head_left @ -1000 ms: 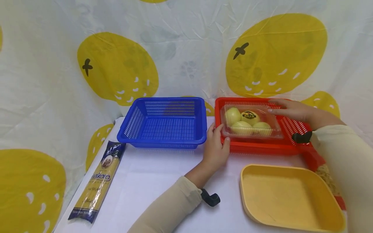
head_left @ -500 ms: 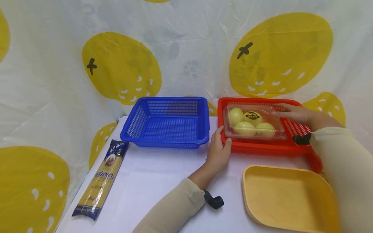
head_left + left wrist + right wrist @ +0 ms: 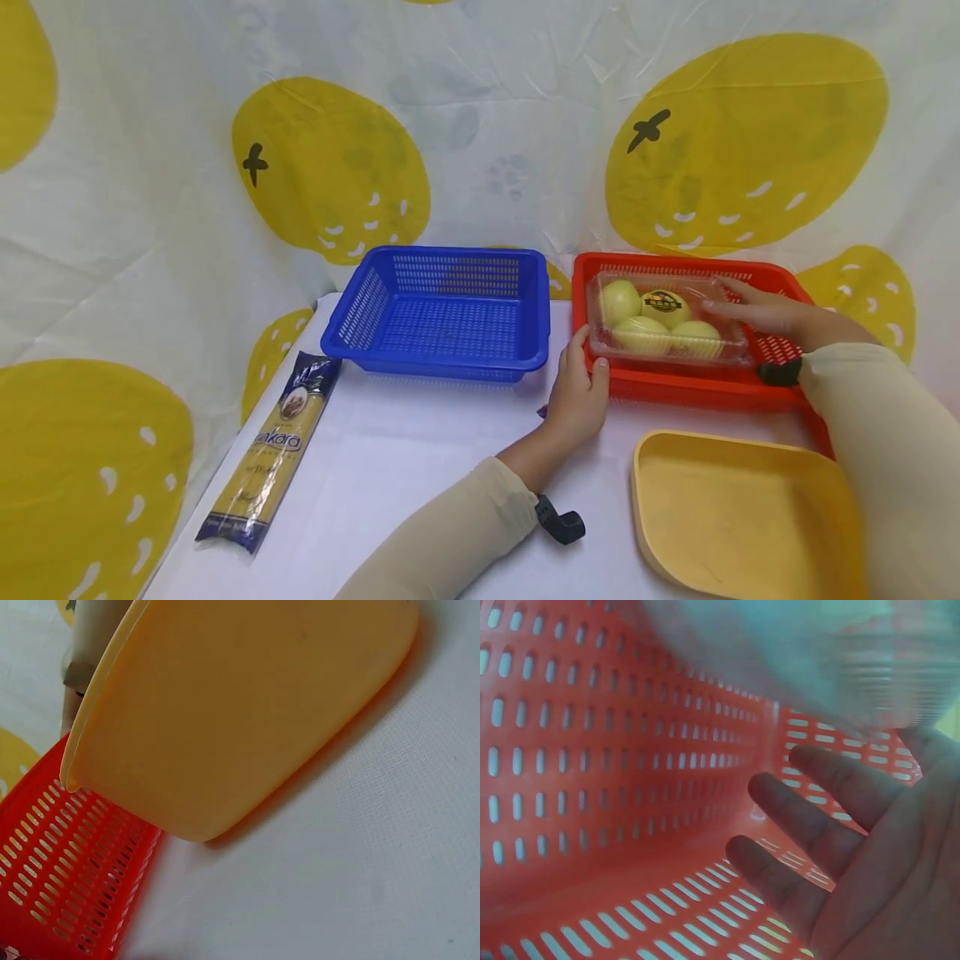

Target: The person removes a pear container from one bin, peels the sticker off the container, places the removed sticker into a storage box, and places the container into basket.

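A clear plastic fruit box (image 3: 667, 321) with several yellow-green round fruits and a dark label sits at the mouth of the red perforated basket (image 3: 675, 392) in the head view. My left hand (image 3: 577, 396) holds its front left corner, beside the basket's rim. At the box's right end, my right hand (image 3: 780, 312) has its thumb and a finger over the lid. The right wrist view has the right hand (image 3: 877, 847) with other fingers spread below the blurred box (image 3: 885, 667), above the slotted basket floor. The left hand is outside the left wrist view.
A blue perforated basket (image 3: 450, 329) stands left of the red one. A pack of spaghetti (image 3: 270, 458) lies at the table's left edge. The yellow tub (image 3: 735, 517) stands at front right, partly behind the right sleeve. A patterned cloth (image 3: 517, 108) hangs behind.
The whole scene has shifted right in the head view as the camera turned slightly left. Both hands and the fruit box keep nearly the same places relative to the red basket.
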`<state>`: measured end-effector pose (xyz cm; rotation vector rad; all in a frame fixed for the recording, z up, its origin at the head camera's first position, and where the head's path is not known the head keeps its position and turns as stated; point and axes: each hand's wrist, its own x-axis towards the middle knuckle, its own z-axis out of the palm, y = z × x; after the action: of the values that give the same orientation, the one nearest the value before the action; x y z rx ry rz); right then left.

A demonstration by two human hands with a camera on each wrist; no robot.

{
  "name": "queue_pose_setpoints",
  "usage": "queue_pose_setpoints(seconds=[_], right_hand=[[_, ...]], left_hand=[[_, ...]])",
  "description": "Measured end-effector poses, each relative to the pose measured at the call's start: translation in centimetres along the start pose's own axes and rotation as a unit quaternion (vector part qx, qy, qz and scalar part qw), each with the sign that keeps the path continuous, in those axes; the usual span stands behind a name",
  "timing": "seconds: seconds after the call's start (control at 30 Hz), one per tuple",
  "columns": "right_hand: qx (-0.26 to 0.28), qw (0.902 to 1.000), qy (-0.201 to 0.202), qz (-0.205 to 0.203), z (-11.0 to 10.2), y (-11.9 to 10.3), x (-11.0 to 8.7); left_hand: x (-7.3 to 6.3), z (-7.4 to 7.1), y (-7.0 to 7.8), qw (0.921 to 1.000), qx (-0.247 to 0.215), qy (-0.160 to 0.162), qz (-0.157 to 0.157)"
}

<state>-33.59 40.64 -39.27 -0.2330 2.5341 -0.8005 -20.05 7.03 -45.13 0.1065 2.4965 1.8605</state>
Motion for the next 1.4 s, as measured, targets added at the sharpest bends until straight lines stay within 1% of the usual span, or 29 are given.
queue_pose_setpoints(seconds=[0.2,0.33,0.43,0.57,0.67,0.83,1.0,1.1,1.27,1.4], right_hand=[[0.054,0.9981,-0.028,-0.003,0.2,1.0,0.3],[0.098,0.994,-0.046,-0.014,0.1,1.4,0.5],[0.136,0.9892,-0.049,-0.025,0.0,1.9,0.6],[0.197,0.9791,-0.045,-0.026,-0.1,2.2,0.8],[0.233,0.9707,-0.054,-0.027,-0.1,2.1,0.9],[0.278,0.9579,-0.066,-0.024,0.1,2.1,0.8],[0.305,0.95,-0.064,-0.017,0.2,1.9,0.8],[0.314,0.9467,-0.068,-0.016,0.2,1.8,0.8],[0.334,0.9404,-0.06,-0.013,0.1,1.9,0.6],[0.336,0.9401,-0.053,-0.017,0.1,1.4,0.5]], left_hand=[[0.0,0.1,0.1,1.0,-0.005,-0.001,-0.002],[0.1,0.0,0.2,1.0,-0.007,-0.003,-0.003],[0.2,-0.1,0.2,0.9999,-0.007,-0.006,-0.005],[0.4,-0.1,0.3,0.9999,-0.005,-0.009,-0.004],[0.5,-0.1,0.3,0.9999,-0.003,-0.01,-0.007],[0.6,-0.2,0.4,0.9997,-0.006,-0.01,-0.021],[0.6,-0.3,0.7,0.9991,-0.013,-0.011,-0.038],[0.6,-0.4,0.7,0.9989,-0.018,-0.012,-0.042],[0.6,-0.4,0.7,0.9986,-0.027,-0.014,-0.043],[0.7,-0.4,0.6,0.9985,-0.029,-0.013,-0.044]])
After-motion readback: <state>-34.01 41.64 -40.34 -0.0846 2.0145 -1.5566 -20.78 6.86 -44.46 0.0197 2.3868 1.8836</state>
